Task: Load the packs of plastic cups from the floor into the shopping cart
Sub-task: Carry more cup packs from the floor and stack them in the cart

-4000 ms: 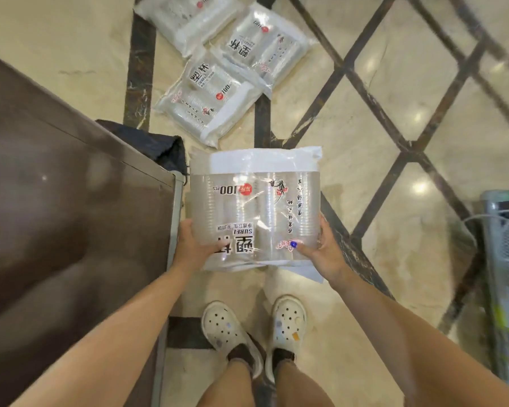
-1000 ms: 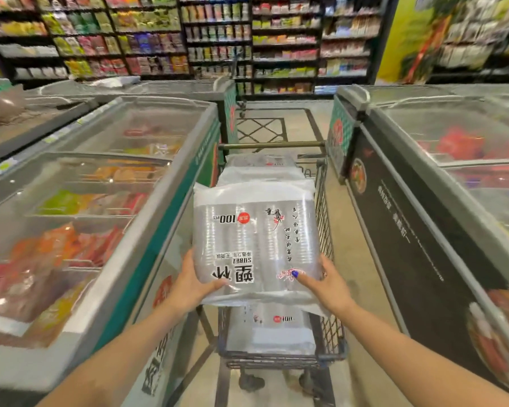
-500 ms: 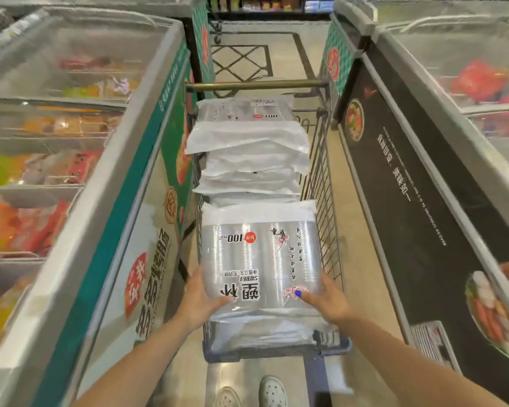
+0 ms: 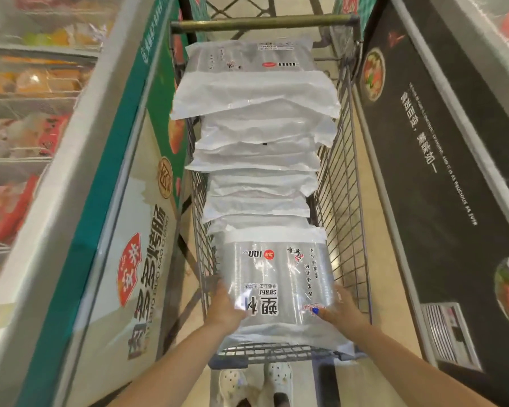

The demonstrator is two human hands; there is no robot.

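I hold a clear pack of plastic cups with black lettering low inside the near end of the wire shopping cart. My left hand grips its left edge and my right hand grips its right edge, thumbs on top. Farther along the cart, several more packs of cups lie stacked in a row up to the brass-coloured handle bar.
A glass-topped freezer chest runs close along the cart's left side. A black-sided freezer runs along the right, across a narrow strip of beige floor. My white clogs stand just behind the cart.
I carried the pack from the floor area to the cart. Over the last second both hands lowered it into the cart's near end, and my view tilted downward.
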